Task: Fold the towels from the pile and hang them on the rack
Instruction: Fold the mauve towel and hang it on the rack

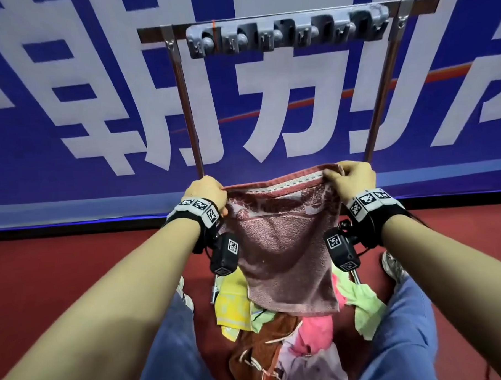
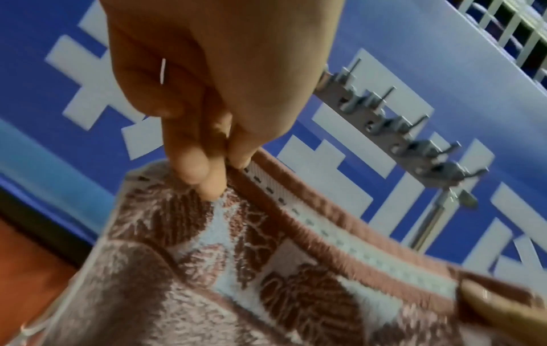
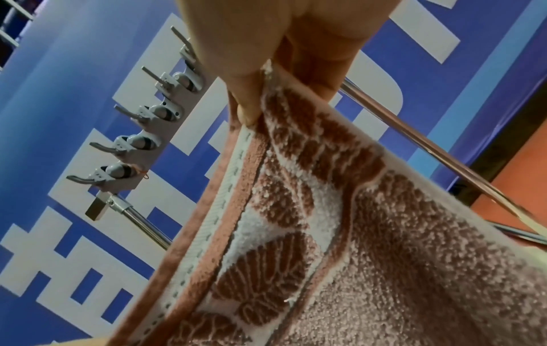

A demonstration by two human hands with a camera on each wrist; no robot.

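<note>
A brown-and-pink patterned towel [image 1: 283,246] hangs folded between my two hands, in front of the metal rack [image 1: 181,86]. My left hand [image 1: 208,193] pinches its top left corner, and the pinched towel [image 2: 266,269] shows close up in the left wrist view under that left hand [image 2: 219,168]. My right hand [image 1: 350,179] pinches the top right corner; the right wrist view shows the right hand [image 3: 251,112] on the towel [image 3: 355,234] edge. The pile of towels [image 1: 281,338] lies on the floor between my knees, below the hanging towel.
The rack's two chrome rails [image 1: 378,98] run from a grey hook bar [image 1: 287,30] on the blue banner wall toward my hands. A red floor [image 1: 74,269] lies below. My shoe [image 1: 392,265] rests at the right of the pile.
</note>
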